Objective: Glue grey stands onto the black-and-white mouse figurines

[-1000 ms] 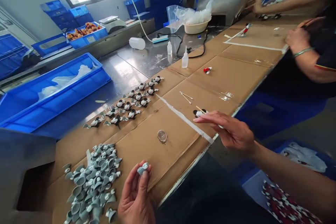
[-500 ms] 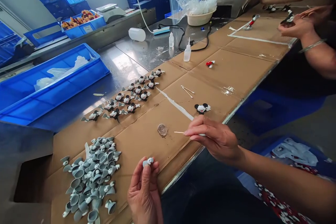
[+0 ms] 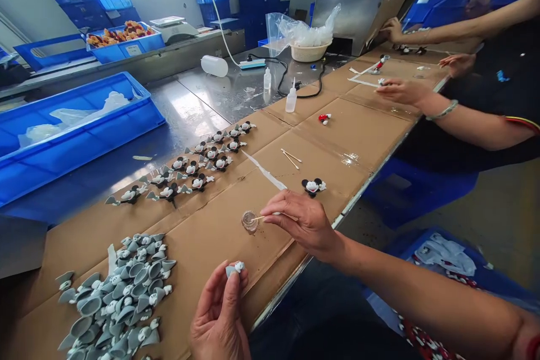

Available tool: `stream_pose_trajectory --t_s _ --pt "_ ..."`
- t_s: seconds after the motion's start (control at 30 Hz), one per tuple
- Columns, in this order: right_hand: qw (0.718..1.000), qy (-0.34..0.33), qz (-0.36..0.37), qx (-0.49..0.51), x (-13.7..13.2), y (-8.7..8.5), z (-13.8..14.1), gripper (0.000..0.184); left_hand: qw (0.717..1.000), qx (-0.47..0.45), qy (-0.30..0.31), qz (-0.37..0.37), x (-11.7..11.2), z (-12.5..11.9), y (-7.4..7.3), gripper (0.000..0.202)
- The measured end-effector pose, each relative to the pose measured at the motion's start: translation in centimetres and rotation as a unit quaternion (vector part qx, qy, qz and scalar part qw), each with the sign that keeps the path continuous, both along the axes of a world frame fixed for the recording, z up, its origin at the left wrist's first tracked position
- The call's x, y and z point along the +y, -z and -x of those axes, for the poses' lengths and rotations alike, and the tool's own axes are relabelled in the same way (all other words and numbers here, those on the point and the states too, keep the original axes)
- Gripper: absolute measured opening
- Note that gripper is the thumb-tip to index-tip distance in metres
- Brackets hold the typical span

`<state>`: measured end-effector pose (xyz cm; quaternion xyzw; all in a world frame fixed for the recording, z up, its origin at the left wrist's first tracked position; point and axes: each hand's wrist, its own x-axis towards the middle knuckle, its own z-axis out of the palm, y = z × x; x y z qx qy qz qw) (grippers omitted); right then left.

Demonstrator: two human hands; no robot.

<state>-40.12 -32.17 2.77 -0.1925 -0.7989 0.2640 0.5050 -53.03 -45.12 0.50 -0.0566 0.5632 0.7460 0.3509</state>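
Note:
Between the thumb and fingers of my left hand (image 3: 219,312) is a small grey cone-shaped part (image 3: 234,269) with a white gloved hand on it. My right hand (image 3: 306,224) pinches a cotton swab (image 3: 259,217); the thin end of its stick reaches into a round patch of clear, shiny liquid (image 3: 249,227) on the cardboard (image 3: 202,247). Just beyond that hand lies a black-and-white mouse-head figure (image 3: 312,187). A heap of similar grey parts (image 3: 122,292) lies left of my left hand.
Rows of mouse-head figures (image 3: 192,169) lie at the left. Further off are two cotton swabs (image 3: 290,158), a red-and-white part (image 3: 324,118) and a dropper bottle (image 3: 291,98). A blue crate (image 3: 139,109) borders the left; a co-worker's hands (image 3: 405,93) work at the far right.
My right hand has moved left, bringing the swab's stick end into the liquid patch. My left hand still holds the grey part. The view has shifted, and a co-worker's hand has moved over the cardboard.

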Motion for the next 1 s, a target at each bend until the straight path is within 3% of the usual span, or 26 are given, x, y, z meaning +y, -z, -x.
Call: stream_pose_trajectory --t_s 0.37,1.0 --pt "0.998 0.009 -0.018 -0.059 0.8 0.6 1.3 0.007 0.999 0.031 0.011 -0.003 0.6 -0.4 -0.2 0.056" --pt "0.996 0.018 -0.028 -0.077 0.9 0.7 1.3 0.007 0.999 0.038 0.034 0.012 0.7 -0.3 -0.5 0.056"
